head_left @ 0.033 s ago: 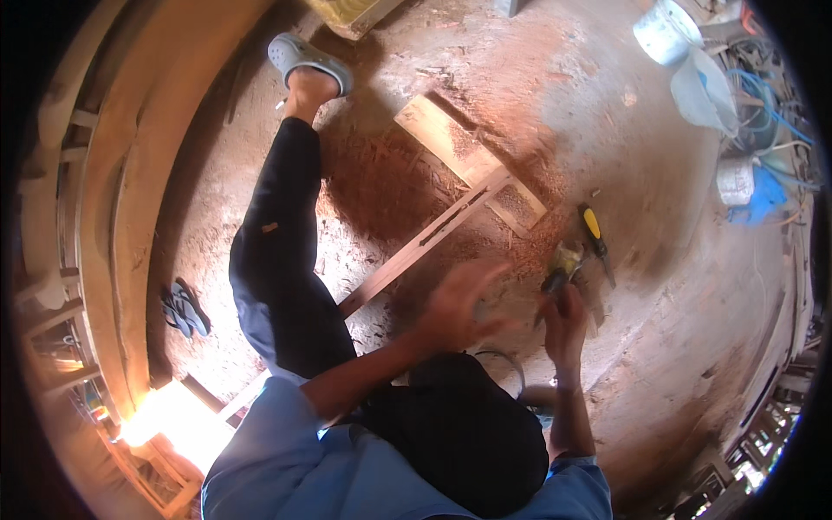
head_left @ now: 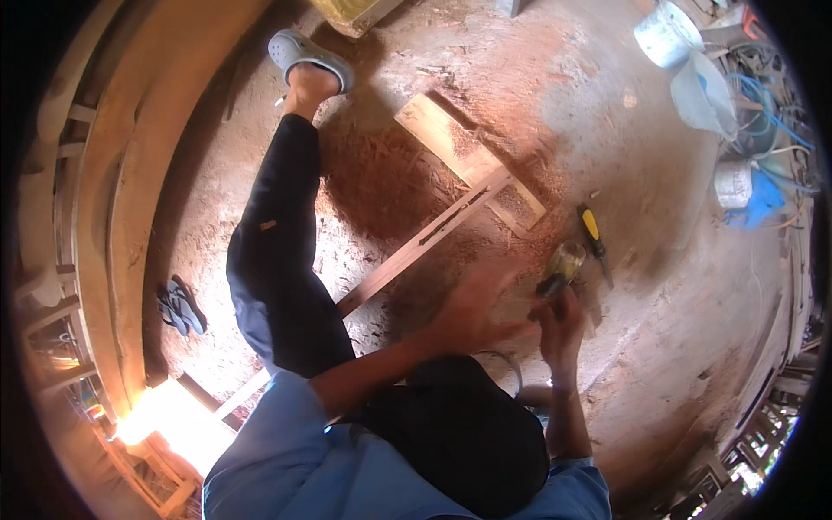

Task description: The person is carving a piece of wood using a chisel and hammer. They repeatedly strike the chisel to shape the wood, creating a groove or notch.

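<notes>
My left hand is smeared by motion above the floor, with fingers stretched out and thumb apart, and nothing shows in it. To its right, the bent fingers of my right hand are closed beside the dark end of a clear, yellowish object. What those fingers hold, if anything, is hidden. A wooden bar with long narrow slots runs from beside my left leg to a flat board, its far end resting across the board. A yellow-and-black handled tool, like a screwdriver or chisel, lies past my right hand.
Reddish wood shavings are scattered around the board. Long planks stand along the left, near a pair of sandals. Pale buckets and blue tubing sit at the far right. My left leg stretches forward.
My left hand has shifted slightly and is more blurred. My right hand has moved a little. The bar, board and yellow-and-black tool stay in place.
</notes>
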### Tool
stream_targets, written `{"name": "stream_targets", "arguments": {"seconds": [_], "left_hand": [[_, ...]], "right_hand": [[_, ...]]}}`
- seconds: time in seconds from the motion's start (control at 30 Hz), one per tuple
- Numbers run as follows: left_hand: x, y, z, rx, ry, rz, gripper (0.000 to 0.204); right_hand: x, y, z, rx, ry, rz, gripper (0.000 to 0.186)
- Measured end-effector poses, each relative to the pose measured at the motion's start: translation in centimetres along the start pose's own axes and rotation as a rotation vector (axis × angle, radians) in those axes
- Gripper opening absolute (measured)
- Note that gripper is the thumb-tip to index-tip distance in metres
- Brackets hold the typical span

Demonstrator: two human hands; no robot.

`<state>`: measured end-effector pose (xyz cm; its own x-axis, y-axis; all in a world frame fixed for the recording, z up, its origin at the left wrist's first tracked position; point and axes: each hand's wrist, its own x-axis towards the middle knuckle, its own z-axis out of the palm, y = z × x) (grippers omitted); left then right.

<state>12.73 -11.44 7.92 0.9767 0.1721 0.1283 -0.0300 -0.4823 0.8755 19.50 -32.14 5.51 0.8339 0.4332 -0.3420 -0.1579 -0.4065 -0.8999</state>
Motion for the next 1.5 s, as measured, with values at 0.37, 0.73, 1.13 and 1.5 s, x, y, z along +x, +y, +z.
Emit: {"name": "stream_targets", "arguments": {"seconds": [0.37,0.73,1.13,1.5], "left_hand": [[8.0,3.0,0.0,-0.309,-0.101,0.234,0.048],[12.7,-0.3,-7.4,-0.552,0.189,0.025,0.029],[17.9,-4.0,-11.1,-0.909,0.165,-0.118,0.035],[16.6,-3.1,-8.3,-0.774,0.285,-0.111,0.03]], "right_hand": [[5.3,11.7,-6.4,-0.616,0.225,0.252,0.035],[6.3,14.1,-4.5,-0.581,0.177,0.392,0.038],[6.4,13.4,-1.1,-0.389,0.264,0.566,0.047],[6.0,13.7,-1.7,-0.346,0.221,0.551,0.044]]}}
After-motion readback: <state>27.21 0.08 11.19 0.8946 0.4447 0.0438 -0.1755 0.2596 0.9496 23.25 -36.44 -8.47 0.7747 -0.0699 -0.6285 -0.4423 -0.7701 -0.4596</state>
